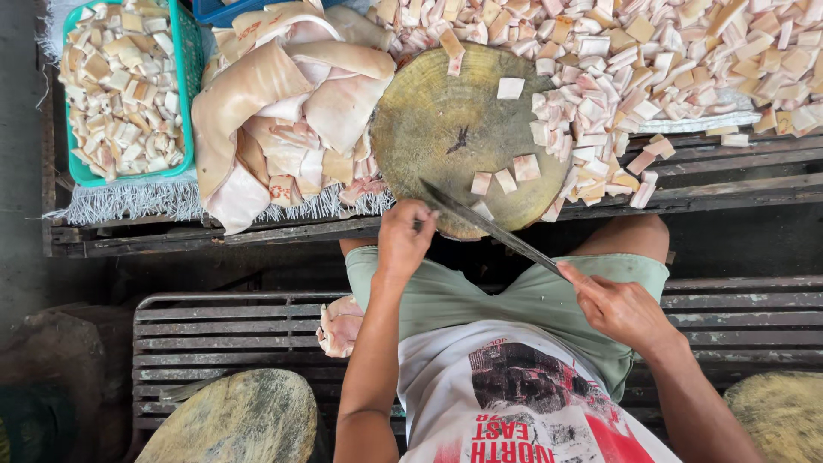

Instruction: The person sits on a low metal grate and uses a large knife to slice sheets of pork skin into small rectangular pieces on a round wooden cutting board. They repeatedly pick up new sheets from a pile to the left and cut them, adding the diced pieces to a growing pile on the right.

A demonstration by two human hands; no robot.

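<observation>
The left hand (403, 240) pinches the tip end of a long knife (489, 227), its fingers closed on the blade at the near edge of the round wooden block (446, 129). The right hand (621, 309) grips the knife's other end over the lap, fingers wrapped shut around the handle, so the blade runs slantwise between the two hands, just above the green shorts (446, 296). A few cut squares (506, 180) of pale pork skin lie on the block. To its right a big heap of cubes (686, 60) spreads over the slatted bench (737, 167). To its left sit large uncut slabs (283, 111), and beyond them a green basket (184, 51) filled with more cubes. One more piece of meat (340, 326) rests by the left forearm.
</observation>
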